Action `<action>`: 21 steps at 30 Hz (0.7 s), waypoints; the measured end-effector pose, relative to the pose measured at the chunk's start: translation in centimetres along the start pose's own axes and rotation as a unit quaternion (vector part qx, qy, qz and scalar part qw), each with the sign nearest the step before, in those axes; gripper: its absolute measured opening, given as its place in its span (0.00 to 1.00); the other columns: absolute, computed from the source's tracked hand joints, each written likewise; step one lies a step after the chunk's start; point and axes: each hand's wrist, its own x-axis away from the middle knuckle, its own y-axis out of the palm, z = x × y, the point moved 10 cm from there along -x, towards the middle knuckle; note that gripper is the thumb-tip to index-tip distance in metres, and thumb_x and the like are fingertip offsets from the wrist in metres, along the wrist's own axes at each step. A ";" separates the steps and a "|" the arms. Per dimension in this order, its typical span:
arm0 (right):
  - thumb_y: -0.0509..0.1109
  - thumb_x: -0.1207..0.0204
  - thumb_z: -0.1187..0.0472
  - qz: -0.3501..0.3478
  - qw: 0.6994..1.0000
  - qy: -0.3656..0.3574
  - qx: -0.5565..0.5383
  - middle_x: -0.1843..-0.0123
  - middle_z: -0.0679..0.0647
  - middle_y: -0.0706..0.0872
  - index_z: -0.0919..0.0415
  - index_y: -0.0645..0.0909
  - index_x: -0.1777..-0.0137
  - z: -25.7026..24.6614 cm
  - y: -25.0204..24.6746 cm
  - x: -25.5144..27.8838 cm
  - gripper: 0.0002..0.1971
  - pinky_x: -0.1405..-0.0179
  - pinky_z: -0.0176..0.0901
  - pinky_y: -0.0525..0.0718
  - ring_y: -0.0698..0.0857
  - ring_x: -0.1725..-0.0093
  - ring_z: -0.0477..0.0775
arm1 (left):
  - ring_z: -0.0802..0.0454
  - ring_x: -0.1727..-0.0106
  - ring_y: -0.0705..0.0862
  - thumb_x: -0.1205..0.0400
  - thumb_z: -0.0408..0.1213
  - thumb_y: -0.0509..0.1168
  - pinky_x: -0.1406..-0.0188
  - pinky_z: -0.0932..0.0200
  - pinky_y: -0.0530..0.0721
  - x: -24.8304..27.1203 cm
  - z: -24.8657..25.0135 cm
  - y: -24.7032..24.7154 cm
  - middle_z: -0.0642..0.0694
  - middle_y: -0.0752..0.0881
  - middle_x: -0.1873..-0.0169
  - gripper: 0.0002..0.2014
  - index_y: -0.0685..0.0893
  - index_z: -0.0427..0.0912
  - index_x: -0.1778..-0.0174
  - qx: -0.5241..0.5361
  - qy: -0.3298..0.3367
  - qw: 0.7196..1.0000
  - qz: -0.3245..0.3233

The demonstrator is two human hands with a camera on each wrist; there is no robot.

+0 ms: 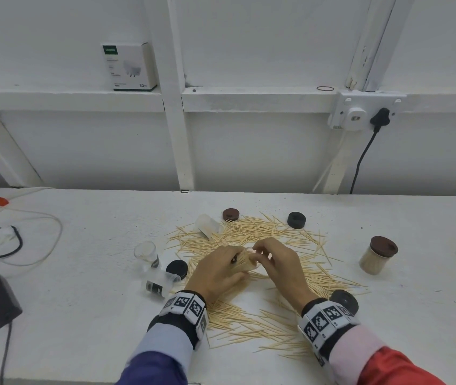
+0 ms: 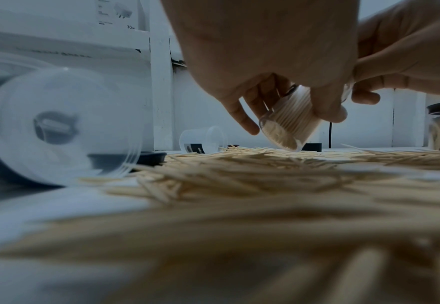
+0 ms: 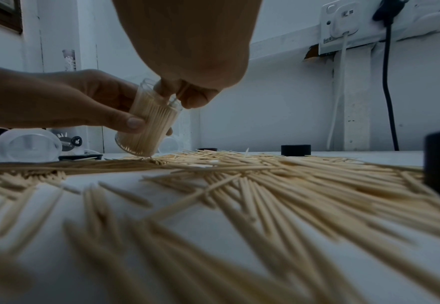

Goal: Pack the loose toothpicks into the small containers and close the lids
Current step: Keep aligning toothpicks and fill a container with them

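the left hand (image 1: 219,269) clamps a clear, nearly full plastic container (image 3: 148,123); right hand (image 1: 278,262) fingers pinch toothpicks into its mouth. one brown-lidded jar (image 1: 377,255) at three o'clock is done; pale loose toothpicks (image 1: 252,234) and three empty containers remain.

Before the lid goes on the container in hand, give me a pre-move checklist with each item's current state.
1. Left hand grips the clear container: ok.
2. Container packed with toothpicks: ok, looks full.
3. Right hand clear of the mouth: not ok, its fingers pinch at the opening.
4. Container upright: not ok, tilted.
5. Spare lid within reach: ok, a black lid lies beside the left hand.
6. All toothpicks seated below the rim: cannot tell.
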 end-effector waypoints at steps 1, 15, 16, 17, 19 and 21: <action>0.73 0.22 0.59 -0.001 1.000 -0.005 0.002 0.56 0.39 0.82 0.55 0.82 0.48 -0.2 0.0 0.0 0.06 0.65 0.26 0.74 0.79 0.59 0.35 | 0.57 0.43 0.78 0.26 0.63 0.58 0.49 0.58 0.77 0.0 -0.3 0.1 0.56 0.81 0.43 0.32 0.75 0.49 0.30 0.004 -0.008 1.000 0.000; 0.59 0.18 0.38 -0.179 0.982 0.059 -0.019 0.16 0.33 0.56 0.42 0.53 0.15 -0.1 3.0 1.0 0.34 0.21 0.34 0.58 0.54 0.19 0.30 | 0.55 0.33 0.77 0.20 0.58 0.66 0.39 0.53 0.80 0.1 -2.1 -1.7 0.53 0.80 0.34 0.31 0.72 0.47 0.24 0.006 -0.103 0.992 0.069; 0.60 0.18 0.39 -0.189 0.981 0.046 -0.022 0.16 0.32 0.55 0.40 0.53 0.15 -0.4 3.2 1.1 0.33 0.21 0.33 0.58 0.53 0.20 0.28 | 0.55 0.34 0.78 0.20 0.57 0.66 0.41 0.53 0.81 0.1 -2.0 -1.6 0.53 0.80 0.35 0.30 0.73 0.48 0.25 0.007 -0.097 0.993 0.064; 0.60 0.17 0.39 -0.199 0.979 0.032 -0.022 0.16 0.31 0.55 0.40 0.53 0.15 -0.6 3.4 1.1 0.33 0.21 0.33 0.57 0.52 0.20 0.27 | 0.54 0.35 0.78 0.21 0.56 0.66 0.42 0.53 0.81 0.1 -1.9 -1.5 0.53 0.81 0.36 0.29 0.73 0.48 0.25 0.008 -0.092 0.994 0.061; 0.60 0.16 0.42 -0.205 0.978 0.016 -0.017 0.16 0.31 0.55 0.39 0.55 0.16 -0.8 3.6 1.1 0.31 0.21 0.32 0.55 0.51 0.19 0.27 | 0.55 0.36 0.79 0.21 0.56 0.67 0.44 0.53 0.81 0.2 -1.9 -1.5 0.54 0.81 0.38 0.28 0.74 0.49 0.27 0.006 -0.090 0.994 0.066; 0.58 0.15 0.45 -0.191 0.981 0.017 -0.004 0.16 0.32 0.56 0.42 0.57 0.16 -0.7 3.5 1.0 0.29 0.21 0.31 0.54 0.51 0.19 0.29 | 0.56 0.37 0.78 0.21 0.57 0.66 0.44 0.53 0.81 0.2 -2.0 -1.8 0.55 0.81 0.38 0.28 0.74 0.49 0.27 -0.003 -0.099 0.992 0.074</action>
